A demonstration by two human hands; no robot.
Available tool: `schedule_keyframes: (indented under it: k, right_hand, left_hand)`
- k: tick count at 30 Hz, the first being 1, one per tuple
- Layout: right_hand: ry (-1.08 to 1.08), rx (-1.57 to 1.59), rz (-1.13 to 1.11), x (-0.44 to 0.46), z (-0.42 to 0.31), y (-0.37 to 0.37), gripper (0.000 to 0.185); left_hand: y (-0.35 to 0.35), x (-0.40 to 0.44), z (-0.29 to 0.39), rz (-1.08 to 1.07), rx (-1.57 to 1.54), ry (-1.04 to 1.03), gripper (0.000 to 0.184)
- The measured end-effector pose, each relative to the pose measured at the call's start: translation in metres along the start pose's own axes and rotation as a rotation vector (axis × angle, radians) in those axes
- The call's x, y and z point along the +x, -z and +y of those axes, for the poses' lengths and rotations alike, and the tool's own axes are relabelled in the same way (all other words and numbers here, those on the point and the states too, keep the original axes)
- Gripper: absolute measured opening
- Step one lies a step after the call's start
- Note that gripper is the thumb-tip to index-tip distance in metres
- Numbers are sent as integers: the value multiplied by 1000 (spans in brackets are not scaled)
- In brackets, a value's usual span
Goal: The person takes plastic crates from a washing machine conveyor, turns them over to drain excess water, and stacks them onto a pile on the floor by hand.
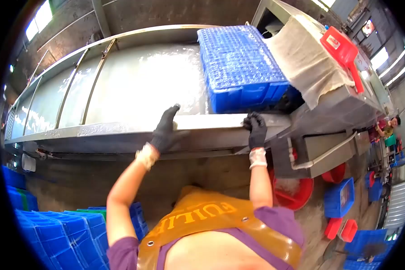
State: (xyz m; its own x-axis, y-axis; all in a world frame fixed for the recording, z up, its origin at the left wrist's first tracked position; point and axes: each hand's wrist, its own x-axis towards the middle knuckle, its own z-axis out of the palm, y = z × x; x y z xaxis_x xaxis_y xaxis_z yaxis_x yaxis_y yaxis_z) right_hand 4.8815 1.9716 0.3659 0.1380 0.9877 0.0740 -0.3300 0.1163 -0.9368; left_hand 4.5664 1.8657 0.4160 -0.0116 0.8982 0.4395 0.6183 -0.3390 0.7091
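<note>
Both my hands wear black gloves with light cuffs at the wrists. My left hand (pixel 167 128) is at the front rim of a long metal tank (pixel 121 128) of water, its fingers stretched toward the water and holding nothing. On the same rim, further right, rests my right hand (pixel 256 128), its fingers curled over the edge. Just beyond it a blue crate (pixel 249 92) with a wet, slatted top sits at the tank's right end.
Right of the tank, a cloth (pixel 303 58) and a red scoop (pixel 342 49) lie on a metal housing. Red tubs (pixel 301 193) and a blue bin (pixel 339 198) stand on the floor. Blue crates (pixel 67 234) are stacked at lower left. A person (pixel 384 128) is far right.
</note>
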Motion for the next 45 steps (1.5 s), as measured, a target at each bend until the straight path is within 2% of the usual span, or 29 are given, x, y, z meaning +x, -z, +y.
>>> schedule_keyframes:
  k: [3,5,7,9,13,15,16,18,19,20,21,22,23,24,25,27,30,32,33,34,35,36,37,39,40,41,43,44,45]
  right_hand:
    - [-95,39,-42,5,-2,7,31]
    - [-166,42,-49,11,-4,7,38]
    - [-218,-3,-36,12,-17,0,42]
    - [-266,-80,-44,16,-25,-3,48]
    - [-287,78,-88,22,-30,-6,47]
    - [-141,173,-188,25,-19,-12,43]
    - [-101,204,-237,25,-17,-15,42]
    - [-494,569,-379,32,-36,-38,33]
    - [64,-154,-508,50,20,-7,30]
    - [-49,-109,-522,46,8,-25,28]
    - [400,-375,-639,34,1,-35,29]
    - [-92,79,-656,21,-15,-54,38]
    - [-542,562,-444,9,-30,-73,48]
    - [-273,402,-442,-2,-27,-89,55]
    - [-199,368,-478,-12,-43,-104,53]
    - [-129,321,-656,-26,-74,-140,61]
    - [-72,223,-823,-49,-86,-174,55]
    - [-173,96,-949,-76,-92,-198,48]
    - [-172,103,-983,-82,-91,-209,48]
    - [-145,33,-1125,-88,-87,-218,49]
    - [-115,-49,-1267,-94,-91,-220,49]
    - [-66,-88,-1300,-106,-97,-231,45]
    - [-76,-95,-1333,-117,-103,-242,45]
    - [-11,-310,-1522,-128,-111,-260,39]
    - [164,-324,-1563,-134,-103,-267,38]
    - [154,-330,-1588,-142,-102,-272,38]
    - [582,-557,-1614,-156,-104,-282,39]
    - [701,-480,-1617,-169,-113,-283,40]
    - [719,-478,-1632,-170,-115,-284,40]
  left_hand:
    - [-58,98,-3,-66,61,24,94]
    - [-100,138,-20,-53,-116,-9,96]
    - [-115,148,-33,76,26,-14,88]
    - [-115,159,-28,174,-89,-98,79]
    - [-88,179,26,357,-125,0,70]
    - [-73,182,53,445,26,27,63]
    - [-66,177,59,471,-7,40,60]
    - [-57,152,73,479,-108,121,61]
    - [-53,137,74,504,-136,122,61]
    - [-46,122,72,510,-130,170,61]
    - [-41,109,71,517,-117,216,61]
    - [-41,92,61,557,-222,180,59]
    - [-35,78,53,596,-324,132,57]
    - [-20,65,53,644,-390,154,55]
    - [-5,52,60,679,-465,180,54]
    - [25,20,80,754,-754,268,51]
    - [31,-50,63,863,-596,375,51]
    - [38,-100,59,733,-845,657,58]
    - [49,-119,51,767,-836,646,58]
    - [56,-140,42,883,-320,620,64]
    - [63,-148,62,959,191,588,70]
    - [78,-157,79,1005,319,498,76]
    - [118,-157,130,1042,456,412,82]
    - [169,-161,183,934,810,343,94]
    - [192,-164,198,840,1009,304,97]
    - [212,-168,206,731,1204,262,99]
    - [229,-180,176,690,1003,459,101]
    - [227,-188,174,840,585,477,102]
    - [223,-208,148,926,637,245,100]
